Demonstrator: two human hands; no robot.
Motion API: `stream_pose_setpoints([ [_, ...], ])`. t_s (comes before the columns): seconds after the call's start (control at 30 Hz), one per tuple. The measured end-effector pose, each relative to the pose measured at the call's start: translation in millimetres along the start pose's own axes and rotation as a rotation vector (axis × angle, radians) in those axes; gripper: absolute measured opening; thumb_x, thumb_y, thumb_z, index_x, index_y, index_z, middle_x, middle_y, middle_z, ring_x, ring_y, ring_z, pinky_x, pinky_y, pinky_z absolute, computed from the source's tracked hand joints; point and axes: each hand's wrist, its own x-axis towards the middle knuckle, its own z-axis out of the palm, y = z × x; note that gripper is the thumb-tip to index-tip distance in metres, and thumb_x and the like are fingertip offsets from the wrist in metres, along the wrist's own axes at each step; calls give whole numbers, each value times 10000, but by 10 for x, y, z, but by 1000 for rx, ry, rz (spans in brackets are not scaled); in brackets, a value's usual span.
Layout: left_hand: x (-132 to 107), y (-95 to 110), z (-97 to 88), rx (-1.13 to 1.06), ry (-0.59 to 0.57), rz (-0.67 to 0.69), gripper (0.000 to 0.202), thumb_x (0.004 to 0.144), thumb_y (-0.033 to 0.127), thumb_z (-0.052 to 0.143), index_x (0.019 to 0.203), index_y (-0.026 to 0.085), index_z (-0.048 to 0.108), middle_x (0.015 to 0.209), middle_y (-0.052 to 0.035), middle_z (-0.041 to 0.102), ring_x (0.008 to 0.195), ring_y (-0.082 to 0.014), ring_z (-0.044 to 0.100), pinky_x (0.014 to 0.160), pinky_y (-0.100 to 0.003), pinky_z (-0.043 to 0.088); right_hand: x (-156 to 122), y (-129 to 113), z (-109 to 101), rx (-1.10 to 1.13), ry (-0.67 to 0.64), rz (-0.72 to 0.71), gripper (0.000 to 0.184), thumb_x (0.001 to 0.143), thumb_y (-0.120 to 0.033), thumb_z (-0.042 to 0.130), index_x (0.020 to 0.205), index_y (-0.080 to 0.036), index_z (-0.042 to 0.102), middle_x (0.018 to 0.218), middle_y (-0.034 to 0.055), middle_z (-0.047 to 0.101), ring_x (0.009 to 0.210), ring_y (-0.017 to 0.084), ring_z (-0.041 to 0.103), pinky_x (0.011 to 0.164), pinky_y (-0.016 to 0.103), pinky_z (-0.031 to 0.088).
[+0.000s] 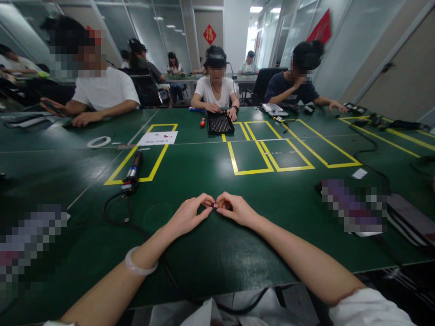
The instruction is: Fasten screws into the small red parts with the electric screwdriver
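My left hand (192,213) and my right hand (236,208) meet fingertip to fingertip above the green table. Between them is a small object (215,206), dark red at its left end, silvery in the middle and orange at its right end. Both hands pinch it closed, the left on the dark red end and the right on the orange end. It is too small, and too much covered by fingers, to tell its kind. A pale bangle (141,270) circles my left wrist.
The green table (190,174) carries yellow tape outlines (253,172). A black cylindrical tool (135,165) with a cable lies to the left, beside a white paper (158,137) and a tape roll (98,142). Opposite, a person (217,93) handles a black tray (220,130).
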Motion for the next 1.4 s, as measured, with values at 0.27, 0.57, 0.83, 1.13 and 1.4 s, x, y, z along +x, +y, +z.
stream_pose_setpoints([
  [0.27, 5, -8, 8, -20, -7, -5, 206, 900, 348, 485, 1025, 214, 580, 1005, -35, 662, 955, -178, 631, 860, -296, 485, -3, 2, 15, -24, 2, -24, 126, 853, -195, 594, 974, -184, 563, 817, -5, 612, 701, 116, 571, 665, 224, 443],
  [0.57, 7, -24, 15, -30, -2, -13, 205, 896, 371, 501, 973, 209, 600, 970, -32, 673, 924, -181, 634, 842, -301, 487, -6, 18, 26, -51, 11, -5, 176, 843, -191, 604, 1007, -197, 543, 831, -3, 633, 704, 124, 580, 674, 235, 452],
  [0.83, 26, -54, -97, 51, -21, -11, 277, 912, 416, 446, 995, 210, 612, 986, -35, 673, 924, -191, 622, 833, -298, 470, 1, 16, -7, -8, 24, 0, 121, 880, -228, 568, 989, -179, 553, 845, 12, 637, 717, 123, 576, 665, 229, 443],
  [1.13, -178, -1101, -924, 694, 530, -409, 502, 868, 472, 445, 1231, 134, 515, 1287, -202, 500, 1166, -374, 471, 951, -493, 362, 35, 131, -35, 34, 79, 94, 160, 878, -261, 566, 1003, -162, 564, 788, -1, 603, 627, 98, 516, 608, 210, 414],
  [1.4, -545, -1678, -1385, 685, 360, -839, 699, 835, 542, 479, 1364, 109, 332, 1339, -214, 425, 1171, -422, 458, 857, -513, 414, 46, 152, -33, 52, 64, 120, 148, 858, -246, 581, 977, -158, 574, 736, -16, 568, 614, 97, 507, 586, 204, 395],
])
